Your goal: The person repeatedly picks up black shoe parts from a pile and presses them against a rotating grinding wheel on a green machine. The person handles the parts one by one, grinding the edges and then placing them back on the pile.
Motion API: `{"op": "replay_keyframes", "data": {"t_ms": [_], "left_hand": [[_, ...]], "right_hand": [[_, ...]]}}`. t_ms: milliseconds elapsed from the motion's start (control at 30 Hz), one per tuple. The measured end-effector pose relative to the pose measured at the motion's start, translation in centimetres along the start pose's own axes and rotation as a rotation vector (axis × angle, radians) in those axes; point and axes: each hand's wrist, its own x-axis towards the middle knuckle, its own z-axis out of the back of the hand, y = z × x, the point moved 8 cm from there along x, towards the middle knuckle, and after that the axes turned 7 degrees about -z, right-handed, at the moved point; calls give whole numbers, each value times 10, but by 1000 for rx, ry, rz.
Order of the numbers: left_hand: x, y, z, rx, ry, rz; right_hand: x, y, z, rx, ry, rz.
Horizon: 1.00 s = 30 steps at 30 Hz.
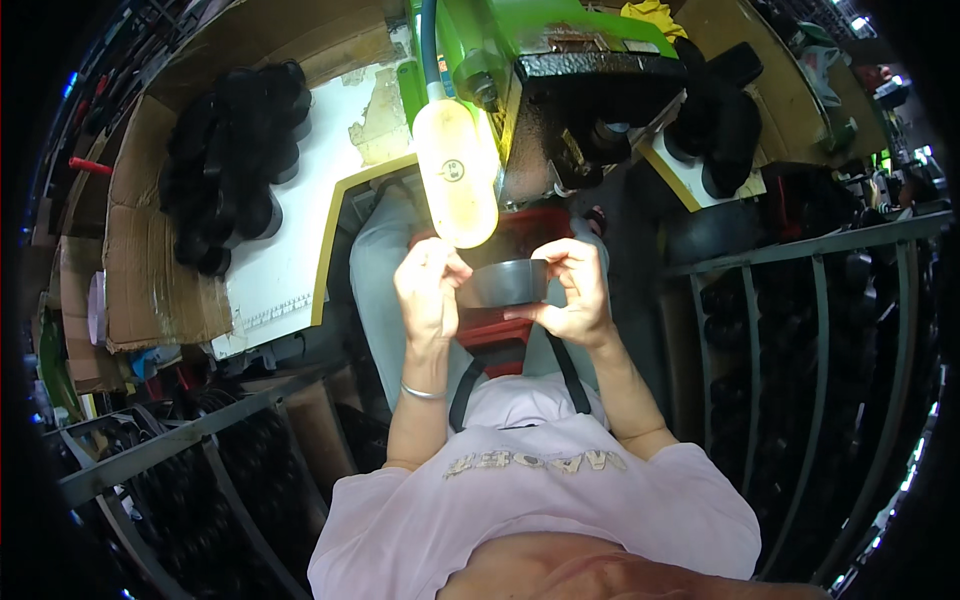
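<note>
Over my lap, under a lit lamp, a smooth dark grey curved piece (508, 284) is held up; its exact kind I cannot make out. My right hand (577, 297) grips its right end, fingers above and thumb below. At the left end, my left hand (430, 287) is closed, its fingertips pinched against the edge. The glowing oblong lamp (455, 190) hangs just above my left fingers on a grey stem. Beyond my hands stands a green machine (560, 32) with a black, worn front section (600, 75).
On the white, yellow-edged board (290, 230) at left lies a heap of black rounded pieces (235, 160), walled by cardboard (160, 250). More black pieces (715, 125) lie at right. Metal racks (200, 430) holding dark items flank me, the right one with a rail (810, 245). A red seat (492, 335) shows beneath me.
</note>
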Motion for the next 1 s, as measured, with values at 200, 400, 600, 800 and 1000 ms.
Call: {"op": "replay_keyframes", "data": {"t_ms": [200,400,600,800,1000], "left_hand": [[0,1,8,282,49,31],[-26,14,-60,573,542,-57],[-22,61,-43,211,327,46],[-16,53,-56,294,492,-293],[-32,51,-109,669,708,-541]], "right_hand": [[-13,-5,24,-31,-72,-30],[-19,11,32,-367,1,126],[-18,25,59,-302,-190,80],[-55,-14,106,-89,-378,-261],[-79,-47,94,468,-309,-578]]}}
